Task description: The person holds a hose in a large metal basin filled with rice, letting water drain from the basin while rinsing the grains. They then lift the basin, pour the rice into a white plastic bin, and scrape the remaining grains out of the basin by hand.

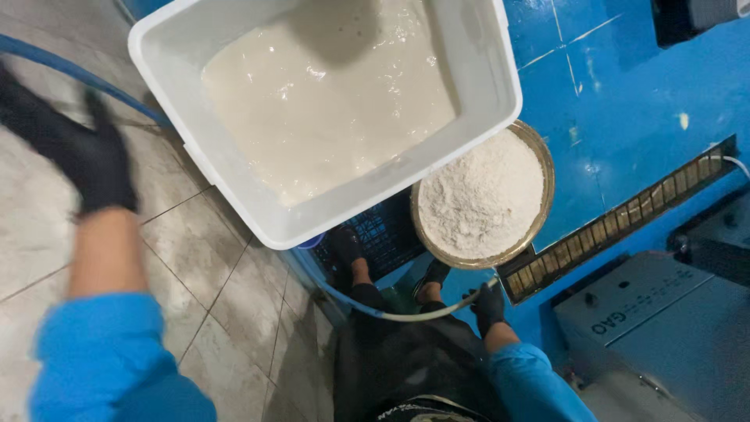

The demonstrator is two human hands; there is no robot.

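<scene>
My left hand (pixel 90 152), in a black glove, is raised over the grey tiles at the left with fingers apart and nothing in it; it is blurred. My right hand (pixel 489 305), also gloved in black, is low by my legs and closed on the end of a pale hose (pixel 406 316). The hose curves under a white rectangular tub (pixel 484 109) that holds a whitish liquid (pixel 328 94). Beside the tub's near right corner sits a round metal bowl (pixel 547 195) heaped with white powder (pixel 480 195).
A dark blue crate (pixel 383 234) shows beneath the tub and bowl. My feet in black sandals (pixel 433 273) stand beside it. A grey metal machine (pixel 664 328) is at the lower right. The floor is blue on the right, with a grated drain strip (pixel 625 219).
</scene>
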